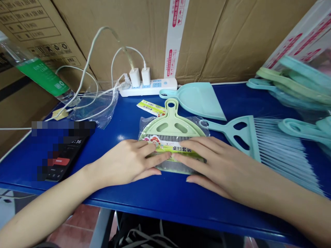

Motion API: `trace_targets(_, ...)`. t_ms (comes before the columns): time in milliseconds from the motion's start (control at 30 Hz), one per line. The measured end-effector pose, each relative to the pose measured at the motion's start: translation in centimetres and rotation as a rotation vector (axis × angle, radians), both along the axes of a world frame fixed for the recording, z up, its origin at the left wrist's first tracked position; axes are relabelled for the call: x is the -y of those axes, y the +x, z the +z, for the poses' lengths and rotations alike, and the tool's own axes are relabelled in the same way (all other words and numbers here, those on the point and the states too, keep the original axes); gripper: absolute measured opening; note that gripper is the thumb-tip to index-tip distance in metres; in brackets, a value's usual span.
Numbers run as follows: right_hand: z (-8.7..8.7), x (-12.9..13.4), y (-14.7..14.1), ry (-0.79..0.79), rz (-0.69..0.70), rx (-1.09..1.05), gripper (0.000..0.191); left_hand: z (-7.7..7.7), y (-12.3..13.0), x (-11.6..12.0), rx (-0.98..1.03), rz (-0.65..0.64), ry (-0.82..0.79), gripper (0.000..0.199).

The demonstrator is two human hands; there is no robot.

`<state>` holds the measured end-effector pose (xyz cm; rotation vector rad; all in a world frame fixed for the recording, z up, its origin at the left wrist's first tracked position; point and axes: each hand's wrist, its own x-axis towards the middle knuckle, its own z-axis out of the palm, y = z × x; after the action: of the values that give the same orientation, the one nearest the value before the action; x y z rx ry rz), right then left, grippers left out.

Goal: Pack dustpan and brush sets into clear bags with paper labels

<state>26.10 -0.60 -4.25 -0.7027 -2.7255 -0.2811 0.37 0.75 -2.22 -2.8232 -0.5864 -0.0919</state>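
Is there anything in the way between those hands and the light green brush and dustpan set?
Only its packaging: clear plastic wrap and a printed label lie between the left hand and right hand and the green set. Nothing else visible stands between.

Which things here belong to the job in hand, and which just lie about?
Job in hand, by appearance:
bagged green dustpan set, under the left hand and right hand
probably related: loose label card, blue dustpan, blue brush

Apparently just lying about:
phone
bottle
power strip
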Motion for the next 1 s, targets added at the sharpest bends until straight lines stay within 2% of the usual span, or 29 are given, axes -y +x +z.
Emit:
trace_targets(267,-0.24,0.05,-0.46,-0.022,-0.010,-0.054,0.023,0.06,0.33,0.22,0.016,0.032,-0.023,0.032)
trace_targets(567,-0.16,0.04,-0.25,-0.021,-0.009,-0.023,0.025,0.51,0.06,0.35,0.064,0.003,-0.005,0.032)
trace_targets(733,-0.11,0.03,-0.24,-0.002,-0.006,-0.024,0.029,0.24,0.02,0.32,0.080,-0.028,0.045,0.033)
trace_targets(1000,-0.36,-0.02,-0.38,-0.038,0.001,-0.055,0.024,-0.12,0.39,0.26,0.086,-0.003,0.010,0.032)
